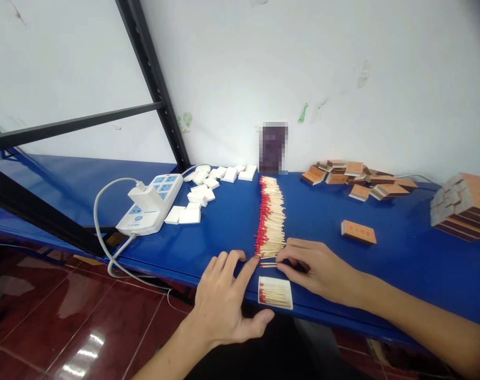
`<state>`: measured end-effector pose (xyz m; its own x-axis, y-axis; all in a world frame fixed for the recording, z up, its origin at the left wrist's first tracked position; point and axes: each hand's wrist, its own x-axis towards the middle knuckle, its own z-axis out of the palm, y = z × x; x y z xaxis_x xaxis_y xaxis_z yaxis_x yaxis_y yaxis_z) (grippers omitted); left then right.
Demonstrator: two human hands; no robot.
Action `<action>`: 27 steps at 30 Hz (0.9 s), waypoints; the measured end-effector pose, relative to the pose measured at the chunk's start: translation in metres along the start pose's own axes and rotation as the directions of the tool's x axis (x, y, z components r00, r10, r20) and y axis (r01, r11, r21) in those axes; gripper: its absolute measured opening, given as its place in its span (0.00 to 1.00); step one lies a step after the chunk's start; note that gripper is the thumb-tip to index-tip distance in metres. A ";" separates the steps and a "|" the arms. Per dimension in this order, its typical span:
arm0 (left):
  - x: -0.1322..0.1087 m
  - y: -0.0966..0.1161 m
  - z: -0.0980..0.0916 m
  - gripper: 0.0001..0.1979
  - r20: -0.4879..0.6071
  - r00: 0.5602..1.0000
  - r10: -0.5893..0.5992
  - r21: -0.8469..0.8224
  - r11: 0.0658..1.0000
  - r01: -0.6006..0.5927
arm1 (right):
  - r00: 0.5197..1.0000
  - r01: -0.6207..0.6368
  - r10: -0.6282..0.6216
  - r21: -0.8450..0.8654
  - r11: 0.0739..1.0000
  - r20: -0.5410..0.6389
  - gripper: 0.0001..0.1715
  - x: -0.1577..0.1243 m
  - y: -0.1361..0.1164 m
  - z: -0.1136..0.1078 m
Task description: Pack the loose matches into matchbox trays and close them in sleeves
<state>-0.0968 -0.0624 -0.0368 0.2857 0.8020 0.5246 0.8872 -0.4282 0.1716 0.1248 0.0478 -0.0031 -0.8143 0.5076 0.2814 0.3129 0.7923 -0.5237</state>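
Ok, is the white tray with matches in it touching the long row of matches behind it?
Apart. The head view shows a strip of blue tabletop between the tray's far rim and the row's near end.

Tray [291, 297] holding matches [274, 296] at table's [311, 211] front edge; match row [273, 217] behind; small boxes [197, 197] left, power strip [149, 219] further left; matchbox pile [354, 169] right, single matchbox [358, 233] before it, stack [467, 203] far right

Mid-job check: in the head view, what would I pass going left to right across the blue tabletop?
White power strip → scattered small white boxes → long row of red-tipped matches → jumbled orange matchboxes → neat matchbox stack.
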 end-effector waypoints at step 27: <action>0.002 0.003 0.003 0.39 -0.001 1.000 -0.002 0.088 0.996 0.002 | 0.987 0.161 -0.163 -0.082 0.984 -0.013 0.16 -0.016 -0.007 -0.003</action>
<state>-0.0923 -0.0613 -0.0381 0.2833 0.8027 0.5248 0.9163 -0.3880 0.0988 0.1370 0.0351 -0.0019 -0.8480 0.3763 0.3733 0.2166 0.8887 -0.4040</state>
